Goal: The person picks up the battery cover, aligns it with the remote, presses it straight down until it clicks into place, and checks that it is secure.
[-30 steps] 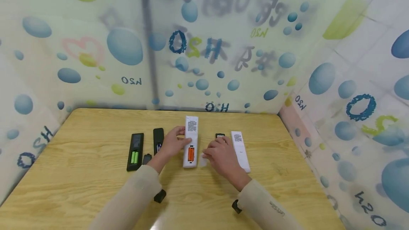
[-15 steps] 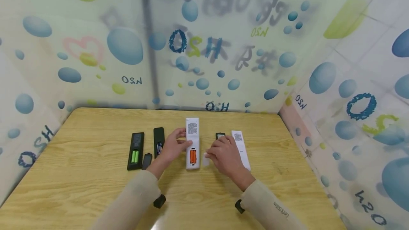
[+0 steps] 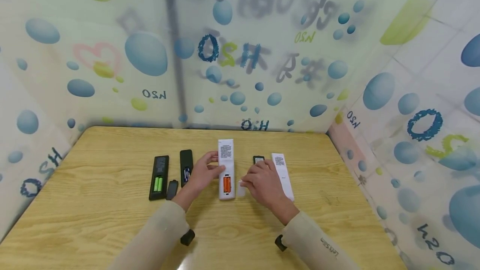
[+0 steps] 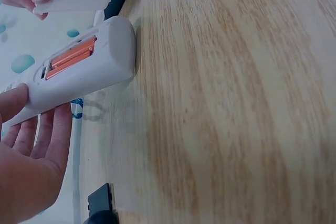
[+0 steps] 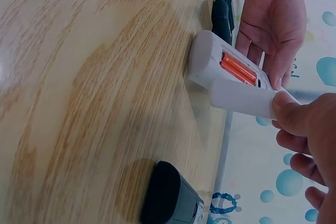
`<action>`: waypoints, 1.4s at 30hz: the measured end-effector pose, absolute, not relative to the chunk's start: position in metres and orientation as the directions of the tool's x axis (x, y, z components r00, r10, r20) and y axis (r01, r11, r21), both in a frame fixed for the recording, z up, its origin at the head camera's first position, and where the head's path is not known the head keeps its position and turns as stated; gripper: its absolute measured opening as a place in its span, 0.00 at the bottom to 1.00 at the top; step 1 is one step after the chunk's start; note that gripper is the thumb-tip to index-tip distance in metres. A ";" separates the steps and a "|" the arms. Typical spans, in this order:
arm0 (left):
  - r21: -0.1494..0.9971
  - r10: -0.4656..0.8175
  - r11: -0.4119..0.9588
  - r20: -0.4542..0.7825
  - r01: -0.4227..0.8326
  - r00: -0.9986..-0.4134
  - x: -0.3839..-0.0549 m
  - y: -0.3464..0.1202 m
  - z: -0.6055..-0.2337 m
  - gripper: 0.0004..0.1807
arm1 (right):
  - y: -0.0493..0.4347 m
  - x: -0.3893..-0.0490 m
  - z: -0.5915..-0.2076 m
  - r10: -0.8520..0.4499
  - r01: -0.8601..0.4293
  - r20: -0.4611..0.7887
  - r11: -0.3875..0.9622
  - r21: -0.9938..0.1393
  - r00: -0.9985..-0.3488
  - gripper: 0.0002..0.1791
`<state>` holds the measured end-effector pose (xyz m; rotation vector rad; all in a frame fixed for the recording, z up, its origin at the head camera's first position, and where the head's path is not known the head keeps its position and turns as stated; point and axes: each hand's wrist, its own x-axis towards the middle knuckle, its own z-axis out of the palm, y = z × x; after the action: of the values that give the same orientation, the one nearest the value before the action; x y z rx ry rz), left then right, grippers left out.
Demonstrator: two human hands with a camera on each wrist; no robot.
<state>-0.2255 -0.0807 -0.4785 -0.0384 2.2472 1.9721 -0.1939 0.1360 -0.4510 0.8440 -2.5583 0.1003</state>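
Observation:
My left hand [image 3: 201, 171] holds a white remote control [image 3: 226, 157], thumb on its back face and fingers along the far side. Its battery bay is uncovered, with orange batteries [image 5: 239, 68] lying inside. In the right wrist view, a thin white battery cover [image 5: 244, 98] is pinched by one end between the thumb and fingers of my right hand [image 3: 264, 184]. The cover hangs just beside the bay, apart from the remote in the left wrist view. The remote's lower end is close to the tabletop; whether it touches cannot be made out.
A black remote [image 3: 160, 166] with green batteries lies at left, a small black cover [image 3: 172, 189] beside it. Another black remote [image 3: 186, 159] is partly behind my left hand. Right of my right hand lies a second white remote [image 3: 283, 178]; a dark remote [image 3: 258, 159] is mostly hidden.
The white remote has shifted slightly right and toward me with my left hand. My right hand and the cover have moved a little to the right. The last half second shows almost no motion.

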 end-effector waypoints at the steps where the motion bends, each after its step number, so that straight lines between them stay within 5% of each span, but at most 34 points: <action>1: 0.984 0.080 0.135 -0.130 -0.119 -0.988 -0.225 -0.081 -0.478 0.28 | 0.136 -0.194 -0.451 -0.548 -0.579 0.425 0.812 0.066 -0.721 0.07; 42: 0.990 0.085 0.134 -0.053 -0.041 -0.995 -0.224 -0.079 -0.482 0.27 | 0.101 -0.197 -0.447 -0.581 -0.621 0.422 0.782 0.053 -0.696 0.09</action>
<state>-0.2239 -0.0787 -0.4821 0.0449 2.2917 2.0055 -0.1967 0.1012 -0.4469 0.9073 -2.5526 0.1297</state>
